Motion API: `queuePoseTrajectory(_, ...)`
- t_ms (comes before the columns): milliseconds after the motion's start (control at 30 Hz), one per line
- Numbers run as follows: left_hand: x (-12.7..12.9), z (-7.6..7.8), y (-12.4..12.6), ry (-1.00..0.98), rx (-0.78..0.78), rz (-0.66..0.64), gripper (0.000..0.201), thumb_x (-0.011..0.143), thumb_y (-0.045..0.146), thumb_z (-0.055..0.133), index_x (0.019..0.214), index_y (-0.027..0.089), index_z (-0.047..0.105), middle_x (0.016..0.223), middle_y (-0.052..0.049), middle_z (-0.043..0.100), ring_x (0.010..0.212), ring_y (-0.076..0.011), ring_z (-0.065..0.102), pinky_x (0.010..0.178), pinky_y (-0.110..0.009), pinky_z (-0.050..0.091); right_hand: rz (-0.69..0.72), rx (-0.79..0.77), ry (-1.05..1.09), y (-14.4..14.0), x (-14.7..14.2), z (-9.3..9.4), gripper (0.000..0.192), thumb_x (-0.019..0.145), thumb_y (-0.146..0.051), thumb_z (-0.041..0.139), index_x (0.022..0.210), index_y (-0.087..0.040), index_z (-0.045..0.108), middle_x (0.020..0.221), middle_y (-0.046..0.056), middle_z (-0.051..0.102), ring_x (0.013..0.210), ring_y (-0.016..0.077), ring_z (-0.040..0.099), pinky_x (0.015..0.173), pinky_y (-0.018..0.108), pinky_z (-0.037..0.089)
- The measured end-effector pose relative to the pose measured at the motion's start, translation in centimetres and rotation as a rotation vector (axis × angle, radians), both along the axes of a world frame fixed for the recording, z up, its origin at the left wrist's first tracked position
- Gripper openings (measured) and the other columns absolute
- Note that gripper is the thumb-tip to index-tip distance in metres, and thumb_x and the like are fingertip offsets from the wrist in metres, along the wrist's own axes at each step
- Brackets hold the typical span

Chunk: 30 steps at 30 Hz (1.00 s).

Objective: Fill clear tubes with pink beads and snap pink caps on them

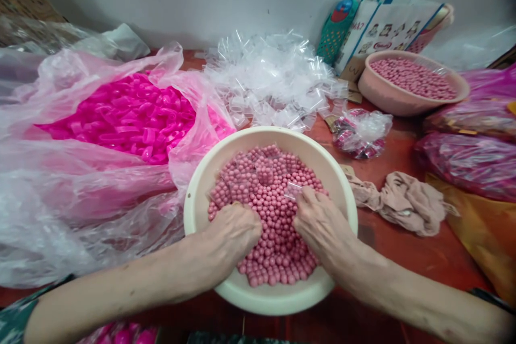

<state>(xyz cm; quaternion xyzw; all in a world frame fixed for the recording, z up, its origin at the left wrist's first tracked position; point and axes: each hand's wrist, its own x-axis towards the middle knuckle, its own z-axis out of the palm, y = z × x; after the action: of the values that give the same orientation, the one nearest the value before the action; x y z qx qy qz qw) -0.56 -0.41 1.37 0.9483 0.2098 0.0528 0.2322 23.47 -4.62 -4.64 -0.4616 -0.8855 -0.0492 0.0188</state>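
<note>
Two bare forearms are reaching in from the bottom edge of the frame, nearest the camera, toward a cream bowl sitting at lower centre on the red surface. The left hand is resting knuckles-up on the pink beads that are filling the bowl, its fingers curled down together into the heap; whether they are gripping anything I cannot tell. The right hand is lying just beside it on the beads, its fingers pinching a small clear bag at the heap's right side. More small clear bags are lying on the beads toward the bowl's far side. At the left of the frame a big plastic sack is spreading open around bright magenta pieces. At upper centre a pile of empty clear bags is lying against the wall. At upper right a pink bowl is holding more beads, and a crumpled cloth is lying to the right of the cream bowl.
</note>
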Motion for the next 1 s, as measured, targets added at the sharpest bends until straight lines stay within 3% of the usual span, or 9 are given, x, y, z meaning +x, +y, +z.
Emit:
queuePoseTrajectory(167, 2.4, -3.0, 0.4, 0.035, -0.208, 0.002, 0.031, 0.093, 0.011, 0.018, 0.098, 0.019, 0.048, 0.096, -0.007, 0.057, 0.088, -0.0173, 0.049, 0.085, -0.031, 0.038, 0.156, 0.036, 0.090, -1.4, 0.2, 0.0, 0.042, 0.081, -0.002, 0.030, 0.106, -0.015, 0.061, 0.112, 0.016, 0.060, 0.112, 0.0317, 0.048, 0.088, 0.048, 0.043)
queuePoseTrajectory(267, 2.9, -4.8, 0.5, -0.014, -0.235, 0.029, 0.024, 0.092, 0.009, 0.021, 0.084, 0.019, 0.041, 0.086, -0.005, 0.051, 0.080, -0.0161, 0.044, 0.078, -0.028, 0.039, 0.114, -0.122, 0.262, -0.9, 1.0, -0.6, 0.039, 0.086, -0.004, 0.027, 0.114, -0.013, 0.052, 0.113, 0.016, 0.057, 0.114, 0.0270, 0.045, 0.093, 0.045, 0.040)
queuePoseTrajectory(333, 3.1, -5.4, 0.5, -0.015, -0.238, 0.062, 0.022, 0.091, 0.009, 0.023, 0.076, 0.020, 0.036, 0.080, -0.003, 0.047, 0.076, -0.0158, 0.041, 0.073, -0.028, 0.037, 0.069, -0.297, 0.349, -0.3, 1.5, -1.0, 0.033, 0.087, -0.005, 0.029, 0.108, -0.015, 0.052, 0.103, 0.012, 0.058, 0.101, 0.0227, 0.050, 0.089, 0.040, 0.041)
queuePoseTrajectory(433, 3.1, -5.5, 0.8, 0.013, -0.294, 0.157, 0.017, 0.089, 0.011, 0.029, 0.076, 0.019, 0.035, 0.080, -0.002, 0.044, 0.075, -0.0152, 0.039, 0.069, -0.028, 0.034, 0.001, -0.473, 0.391, 1.1, 2.0, -1.2, 0.019, 0.087, -0.011, 0.038, 0.092, -0.018, 0.055, 0.088, 0.006, 0.057, 0.082, 0.0179, 0.050, 0.077, 0.033, 0.041)
queuePoseTrajectory(533, 3.3, -5.3, 1.3, 0.034, -0.403, 0.286, 0.014, 0.084, 0.015, 0.044, 0.073, 0.019, 0.036, 0.077, 0.001, 0.044, 0.072, -0.0139, 0.040, 0.065, -0.027, 0.031, -0.052, -0.600, 0.416, 2.5, 1.9, -0.9, 0.007, 0.081, -0.016, 0.052, 0.086, -0.018, 0.058, 0.082, 0.004, 0.057, 0.076, 0.0162, 0.051, 0.068, 0.029, 0.039)
queuePoseTrajectory(733, 3.5, -4.3, 2.1, 0.083, -0.584, 0.387, 0.019, 0.080, 0.026, 0.055, 0.067, 0.017, 0.044, 0.067, 0.004, 0.045, 0.066, -0.0127, 0.043, 0.058, -0.026, 0.026, -0.117, -0.811, 0.559, 3.9, 2.0, 0.6, 0.011, 0.082, -0.027, 0.058, 0.087, -0.019, 0.062, 0.082, 0.002, 0.061, 0.080, 0.0168, 0.055, 0.069, 0.028, 0.039)
queuePoseTrajectory(800, 3.3, -4.0, 2.2, 0.070, -0.625, 0.392, 0.016, 0.081, 0.028, 0.054, 0.071, 0.018, 0.049, 0.071, 0.004, 0.049, 0.070, -0.0132, 0.046, 0.060, -0.025, 0.028, -0.105, -0.773, 0.568, 3.4, 2.6, 0.8, 0.012, 0.084, -0.029, 0.055, 0.089, -0.019, 0.061, 0.086, 0.002, 0.060, 0.082, 0.0169, 0.055, 0.071, 0.028, 0.040)
queuePoseTrajectory(867, 2.9, -3.9, 2.2, 0.061, -0.644, 0.394, 0.016, 0.083, 0.031, 0.053, 0.074, 0.019, 0.051, 0.073, 0.004, 0.050, 0.073, -0.0133, 0.047, 0.060, -0.024, 0.030, -0.050, -0.638, 0.526, 2.3, 3.1, 0.8, 0.013, 0.088, -0.026, 0.048, 0.094, -0.019, 0.058, 0.091, 0.004, 0.059, 0.086, 0.0178, 0.054, 0.075, 0.030, 0.042)
queuePoseTrajectory(1000, 1.9, -4.3, 1.8, 0.071, -0.547, 0.388, 0.021, 0.086, 0.035, 0.049, 0.074, 0.018, 0.047, 0.076, 0.002, 0.048, 0.072, -0.0133, 0.045, 0.061, -0.025, 0.031, 0.055, -0.156, 0.228, -0.7, 2.3, 1.3, 0.040, 0.084, -0.002, 0.032, 0.120, -0.006, 0.048, 0.117, 0.021, 0.053, 0.116, 0.0339, 0.043, 0.094, 0.052, 0.034)
